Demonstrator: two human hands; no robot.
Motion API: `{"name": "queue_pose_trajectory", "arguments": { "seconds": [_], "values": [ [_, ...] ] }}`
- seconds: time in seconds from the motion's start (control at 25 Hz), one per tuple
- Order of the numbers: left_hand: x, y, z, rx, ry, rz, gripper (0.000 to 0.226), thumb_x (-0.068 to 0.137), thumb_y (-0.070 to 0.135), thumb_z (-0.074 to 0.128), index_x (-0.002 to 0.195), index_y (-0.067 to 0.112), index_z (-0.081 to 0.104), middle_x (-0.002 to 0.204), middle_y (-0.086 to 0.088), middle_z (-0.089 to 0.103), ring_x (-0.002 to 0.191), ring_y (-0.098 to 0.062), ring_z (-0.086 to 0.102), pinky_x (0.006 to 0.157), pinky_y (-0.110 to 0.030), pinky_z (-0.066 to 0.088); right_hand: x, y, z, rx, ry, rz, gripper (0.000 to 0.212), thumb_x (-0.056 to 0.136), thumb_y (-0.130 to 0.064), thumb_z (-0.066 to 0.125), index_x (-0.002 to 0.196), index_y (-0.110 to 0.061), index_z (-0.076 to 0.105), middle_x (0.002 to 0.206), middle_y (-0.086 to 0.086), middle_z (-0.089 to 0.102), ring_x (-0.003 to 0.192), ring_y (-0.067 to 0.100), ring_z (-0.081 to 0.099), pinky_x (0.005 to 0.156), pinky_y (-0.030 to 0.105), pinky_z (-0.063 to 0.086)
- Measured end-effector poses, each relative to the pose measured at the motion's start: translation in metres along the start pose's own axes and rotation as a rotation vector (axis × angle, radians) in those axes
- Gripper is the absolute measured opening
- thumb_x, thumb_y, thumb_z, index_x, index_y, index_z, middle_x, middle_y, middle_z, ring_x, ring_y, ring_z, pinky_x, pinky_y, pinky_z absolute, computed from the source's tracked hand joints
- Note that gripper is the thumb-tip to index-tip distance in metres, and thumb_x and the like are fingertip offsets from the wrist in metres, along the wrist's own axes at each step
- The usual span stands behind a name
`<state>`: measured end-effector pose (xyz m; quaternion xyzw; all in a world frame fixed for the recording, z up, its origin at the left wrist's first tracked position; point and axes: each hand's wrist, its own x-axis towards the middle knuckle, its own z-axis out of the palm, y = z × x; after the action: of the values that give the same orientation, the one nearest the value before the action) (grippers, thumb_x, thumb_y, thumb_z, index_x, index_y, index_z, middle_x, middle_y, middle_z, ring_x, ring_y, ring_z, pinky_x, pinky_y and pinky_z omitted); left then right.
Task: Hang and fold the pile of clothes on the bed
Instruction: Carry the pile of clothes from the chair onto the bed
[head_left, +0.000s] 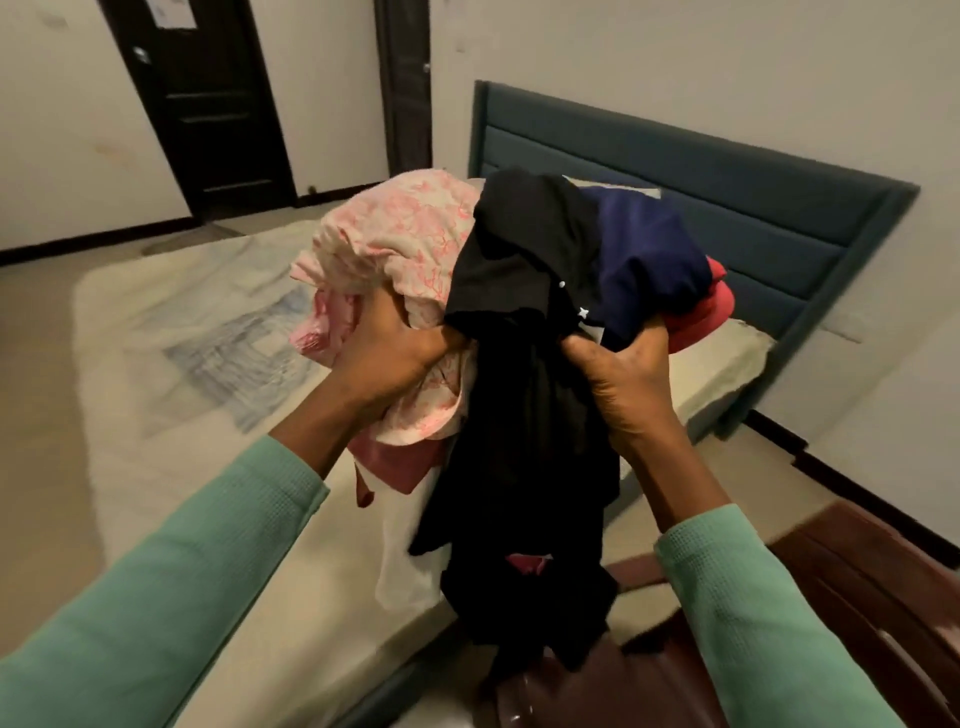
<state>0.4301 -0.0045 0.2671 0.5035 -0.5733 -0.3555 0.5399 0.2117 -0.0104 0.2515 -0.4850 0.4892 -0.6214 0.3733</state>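
Two bare hands hold a bundle of mixed clothes (519, 260) up in the air over the near right edge of a wide bed with a pale, crumpled sheet (182, 322). The left hand (387, 358) has its fingers curled into a cream cloth with a pink printed pattern (395, 234), which bulges up on the left side of the bundle. The right hand (628, 384) grips from underneath, thumb and fingers closed on the folds where a black garment (530, 415) meets a navy blue garment (644, 249).

The black garment lies over the top middle and hangs down in a long drape between the two wrists. Just right of the navy blue garment, a red garment (701, 312) sticks out at the far right of the bundle. Below the left hand a dark pink piece (400, 462) and a white cloth (405, 545) hang down, the white cloth touching the mattress edge.

Both forearms wear light green knit sleeves (156, 597). A dark teal padded headboard with horizontal panels (727, 208) stands at the far right against a white wall. A dark panelled door (208, 104) is at the far left. Reddish-brown wooden furniture (872, 597) sits near right, beside the bed.
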Motion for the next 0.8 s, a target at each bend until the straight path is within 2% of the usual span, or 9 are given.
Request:
{"name": "queue_pose_trajectory", "arguments": {
  "seconds": [0.08, 0.2, 0.28, 0.36, 0.44, 0.52, 0.64, 0.8],
  "values": [
    [0.023, -0.026, -0.026, 0.030, 0.057, -0.004, 0.055, 0.081, 0.015, 0.087, 0.116, 0.030, 0.047, 0.110, 0.028, 0.047, 0.111, -0.005, 0.057, 0.103, -0.030, 0.045, 0.022, 0.019, 0.039, -0.023, -0.046, -0.007, 0.071, 0.049, -0.037, 0.082, 0.113, -0.022, 0.055, 0.118, 0.003, 0.069, 0.102, 0.010, 0.069, 0.092, 0.034, 0.059],
    [0.070, -0.072, -0.072, 0.061, 0.090, -0.032, 0.056, 0.067, 0.036, 0.085, 0.117, 0.026, 0.064, 0.115, 0.011, 0.070, 0.113, -0.014, 0.068, 0.102, -0.043, 0.055, 0.056, 0.051, 0.100, -0.110, -0.086, -0.011, 0.063, 0.050, -0.037, 0.082, 0.106, -0.026, 0.053, 0.116, 0.000, 0.068, 0.103, 0.011, 0.068, 0.092, 0.032, 0.056],
    [0.104, -0.105, -0.098, 0.153, 0.103, -0.030, 0.055, 0.070, 0.034, 0.079, 0.121, 0.015, 0.068, 0.114, 0.003, 0.074, 0.109, -0.015, 0.070, 0.097, -0.046, 0.058, 0.078, 0.073, 0.135, -0.167, -0.114, -0.025, 0.062, 0.049, -0.042, 0.080, 0.103, -0.028, 0.053, 0.112, -0.002, 0.068, 0.106, 0.015, 0.068, 0.091, 0.030, 0.056],
    [0.136, -0.136, -0.115, 0.247, 0.120, -0.020, 0.041, 0.074, 0.026, 0.074, 0.112, 0.010, 0.073, 0.106, 0.000, 0.076, 0.101, -0.018, 0.072, 0.086, -0.045, 0.060, 0.098, 0.090, 0.167, -0.217, -0.137, -0.006, 0.057, 0.050, -0.037, 0.081, 0.098, -0.029, 0.051, 0.105, -0.008, 0.066, 0.102, 0.015, 0.066, 0.086, 0.026, 0.055],
    [0.162, -0.161, -0.129, 0.350, 0.140, 0.006, 0.033, 0.072, 0.025, 0.068, 0.099, 0.005, 0.074, 0.095, -0.004, 0.076, 0.092, -0.025, 0.073, 0.070, -0.036, 0.053, 0.119, 0.103, 0.192, -0.276, -0.150, 0.003, 0.056, 0.052, -0.033, 0.082, 0.100, -0.025, 0.053, 0.103, -0.003, 0.068, 0.099, 0.020, 0.068, 0.084, 0.030, 0.056],
    [0.193, -0.181, -0.143, 0.463, 0.183, 0.046, 0.035, 0.068, 0.027, 0.062, 0.089, 0.002, 0.073, 0.088, -0.010, 0.075, 0.085, -0.033, 0.072, 0.064, -0.035, 0.047, 0.149, 0.114, 0.217, -0.342, -0.185, -0.009, 0.067, 0.050, -0.043, 0.079, 0.106, -0.014, 0.056, 0.109, 0.009, 0.070, 0.103, 0.031, 0.069, 0.086, 0.043, 0.059],
    [0.239, -0.203, -0.163, 0.588, 0.215, 0.081, 0.044, 0.069, 0.034, 0.060, 0.093, 0.000, 0.074, 0.093, -0.017, 0.076, 0.085, -0.038, 0.072, 0.067, -0.049, 0.055, 0.204, 0.132, 0.254, -0.402, -0.228, -0.060, 0.076, 0.051, -0.047, 0.077, 0.111, -0.005, 0.057, 0.111, 0.016, 0.069, 0.104, 0.037, 0.067, 0.085, 0.054, 0.056],
    [0.294, -0.240, -0.170, 0.776, 0.209, 0.108, 0.042, 0.079, 0.038, 0.059, 0.095, 0.002, 0.075, 0.094, -0.019, 0.075, 0.086, -0.040, 0.070, 0.074, -0.049, 0.054, 0.271, 0.178, 0.283, -0.392, -0.299, -0.106, 0.067, 0.058, -0.036, 0.081, 0.118, -0.017, 0.058, 0.117, 0.004, 0.070, 0.105, 0.023, 0.069, 0.091, 0.048, 0.056]
  ]
}}
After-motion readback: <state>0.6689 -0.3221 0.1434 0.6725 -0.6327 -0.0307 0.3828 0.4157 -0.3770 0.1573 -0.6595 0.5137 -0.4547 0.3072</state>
